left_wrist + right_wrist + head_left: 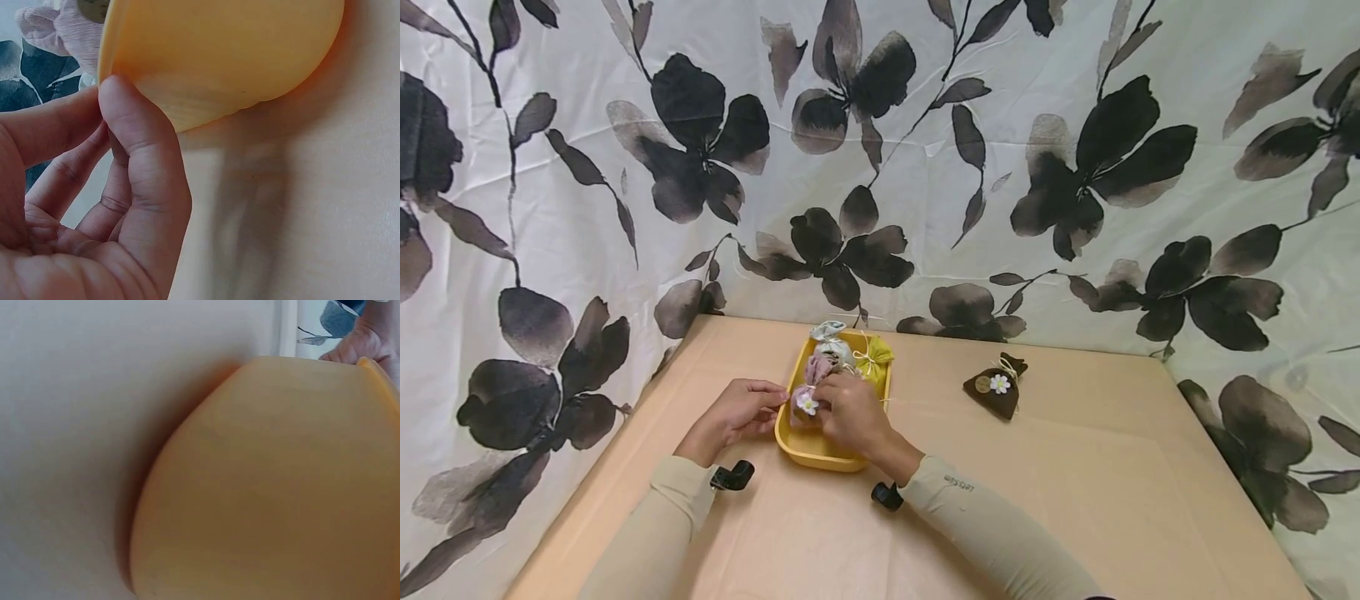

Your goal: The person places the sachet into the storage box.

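A yellow plastic tray stands on the table, holding several small drawstring pouches. My left hand pinches its left rim; in the left wrist view the thumb lies against the tray's outer wall. Reaching in from the right, my right hand grips a pink pouch with a white flower near the tray's left side. Its fingertips are partly hidden. Behind it lie a mauve pouch, a pale grey pouch and a yellow-green pouch. The right wrist view shows mostly the tray wall.
A dark brown pouch with a white flower and a round tag lies on the table to the right of the tray. The light wood-coloured table ends at a white floral cloth hanging behind and at the sides.
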Demonstrator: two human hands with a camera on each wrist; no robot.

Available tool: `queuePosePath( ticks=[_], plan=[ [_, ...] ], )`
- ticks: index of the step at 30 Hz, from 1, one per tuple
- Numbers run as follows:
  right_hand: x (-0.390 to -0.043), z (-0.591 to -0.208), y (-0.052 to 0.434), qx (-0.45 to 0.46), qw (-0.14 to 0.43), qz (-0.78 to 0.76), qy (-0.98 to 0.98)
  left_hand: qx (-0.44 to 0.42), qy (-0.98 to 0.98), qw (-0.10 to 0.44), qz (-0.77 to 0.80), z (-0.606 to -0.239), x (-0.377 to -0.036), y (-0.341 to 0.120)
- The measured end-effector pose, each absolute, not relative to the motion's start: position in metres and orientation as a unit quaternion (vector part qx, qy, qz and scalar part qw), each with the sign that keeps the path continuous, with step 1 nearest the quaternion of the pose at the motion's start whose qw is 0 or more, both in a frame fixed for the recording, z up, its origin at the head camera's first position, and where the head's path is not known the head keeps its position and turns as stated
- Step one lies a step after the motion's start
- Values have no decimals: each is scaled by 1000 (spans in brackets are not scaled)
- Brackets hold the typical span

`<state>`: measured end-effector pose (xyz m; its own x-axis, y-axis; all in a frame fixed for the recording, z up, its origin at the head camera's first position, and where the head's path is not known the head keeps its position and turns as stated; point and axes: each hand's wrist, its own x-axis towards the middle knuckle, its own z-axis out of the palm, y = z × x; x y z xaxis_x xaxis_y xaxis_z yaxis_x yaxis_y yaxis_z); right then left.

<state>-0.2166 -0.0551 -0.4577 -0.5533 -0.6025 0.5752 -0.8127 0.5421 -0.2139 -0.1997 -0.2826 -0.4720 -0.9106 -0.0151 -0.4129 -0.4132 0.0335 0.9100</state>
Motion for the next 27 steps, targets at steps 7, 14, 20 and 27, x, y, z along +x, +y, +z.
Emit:
queuePosePath(
  ticks=[7,14,20,27],
  plan=[
    [-218,-461,-50,399,142,224,-877,-140,695,150,689,-474,-200,-280],
    [-230,-450,-20,362,170,294,-868,-146,699,147,685,-474,-202,-280],
    [-245,-449,23,316,200,314,-873,-142,709,151,674,-472,-203,-280],
    [-255,-458,73,275,220,322,-879,-141,715,152,668,-473,-201,-279]
  ],
)
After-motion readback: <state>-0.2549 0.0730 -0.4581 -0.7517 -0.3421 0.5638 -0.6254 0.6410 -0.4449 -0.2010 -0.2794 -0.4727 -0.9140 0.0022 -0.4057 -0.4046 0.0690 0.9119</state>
